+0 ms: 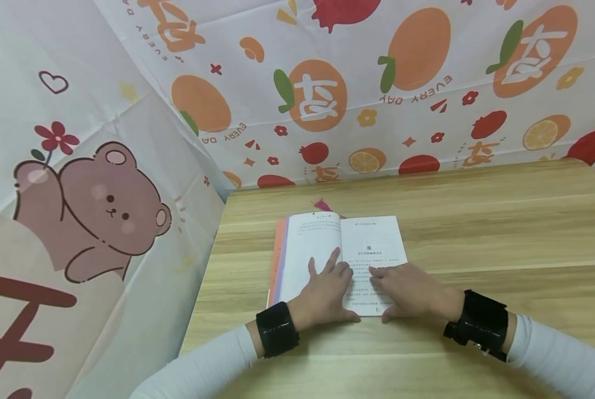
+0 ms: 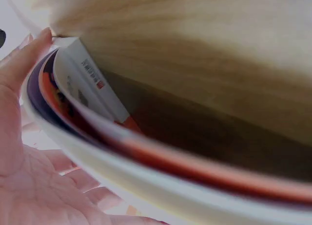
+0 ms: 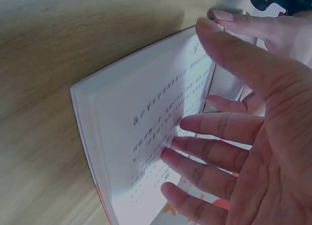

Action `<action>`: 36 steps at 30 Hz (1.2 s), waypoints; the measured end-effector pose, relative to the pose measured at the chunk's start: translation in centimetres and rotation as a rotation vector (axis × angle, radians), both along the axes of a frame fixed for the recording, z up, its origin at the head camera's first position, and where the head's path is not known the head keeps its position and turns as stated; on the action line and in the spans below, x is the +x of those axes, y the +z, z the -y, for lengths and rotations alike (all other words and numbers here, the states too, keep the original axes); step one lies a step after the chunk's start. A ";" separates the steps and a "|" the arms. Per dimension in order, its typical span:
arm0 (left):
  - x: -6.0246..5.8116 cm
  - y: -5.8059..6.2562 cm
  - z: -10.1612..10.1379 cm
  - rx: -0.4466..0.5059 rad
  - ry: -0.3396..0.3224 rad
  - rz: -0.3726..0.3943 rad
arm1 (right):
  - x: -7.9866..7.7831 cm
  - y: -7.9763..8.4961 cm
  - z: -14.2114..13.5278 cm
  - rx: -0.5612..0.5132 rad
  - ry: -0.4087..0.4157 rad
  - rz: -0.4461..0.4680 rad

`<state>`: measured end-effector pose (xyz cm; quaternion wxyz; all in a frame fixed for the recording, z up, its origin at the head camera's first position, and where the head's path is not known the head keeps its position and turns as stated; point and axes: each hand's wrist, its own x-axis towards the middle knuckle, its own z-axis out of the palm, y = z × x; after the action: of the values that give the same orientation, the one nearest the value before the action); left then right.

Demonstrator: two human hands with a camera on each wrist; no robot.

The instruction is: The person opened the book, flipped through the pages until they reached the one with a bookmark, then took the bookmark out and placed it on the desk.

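Note:
An open book [image 1: 312, 249] lies on the wooden table, with printed pages and an orange and purple edge at its left side. My left hand [image 1: 324, 291] lies spread over the left page near the middle fold, its thumb at the bottom edge. On the right page rests my right hand [image 1: 404, 291], fingers straight and thumb near the lower edge. The right wrist view shows the fingers [image 3: 209, 171] extended over the printed page [image 3: 146, 118]. In the left wrist view, the book's spine [image 2: 92, 76] and curved cover show beside the left palm [image 2: 34, 191].
A pink tassel [image 1: 322, 205] sticks out above the book's top edge. The wooden table [image 1: 502, 238] reaches to a fruit-print cloth [image 1: 257, 50] at the back. At the left hangs a cloth with a bear [image 1: 113, 199]. Black bands [image 1: 277, 330] wrap both wrists.

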<state>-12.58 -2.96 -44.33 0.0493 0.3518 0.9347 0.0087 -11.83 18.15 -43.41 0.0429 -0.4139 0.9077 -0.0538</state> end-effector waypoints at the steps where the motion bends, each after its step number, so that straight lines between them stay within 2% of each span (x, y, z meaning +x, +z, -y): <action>1: -0.1 0.1 0.0 0.001 0.007 0.013 | 0.0 0.1 0.0 -0.002 -0.005 0.017; 6: -0.4 0.4 0.1 0.035 0.038 0.085 | 0.1 0.4 -0.2 -0.006 -0.019 0.054; 12: -0.6 0.7 0.3 0.081 0.054 0.138 | 0.4 0.3 -0.3 -0.013 -0.027 0.032; 19: -0.7 0.7 0.3 0.099 0.052 0.129 | 0.2 0.0 -0.4 -0.021 -0.019 -0.012; 25: -0.6 0.7 0.4 0.109 0.047 0.120 | 0.4 0.1 -0.2 -0.009 -0.030 0.006; 31: -0.6 0.7 0.4 0.107 0.039 0.114 | 0.5 0.0 -0.1 -0.011 -0.027 -0.026; 36: -0.5 0.7 0.4 0.109 0.038 0.117 | 0.7 0.0 0.0 -0.010 -0.033 -0.005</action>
<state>-13.12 -3.36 -43.66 0.0844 0.3351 0.9349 0.0812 -11.09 18.11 -43.38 0.0378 -0.3991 0.9143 -0.0581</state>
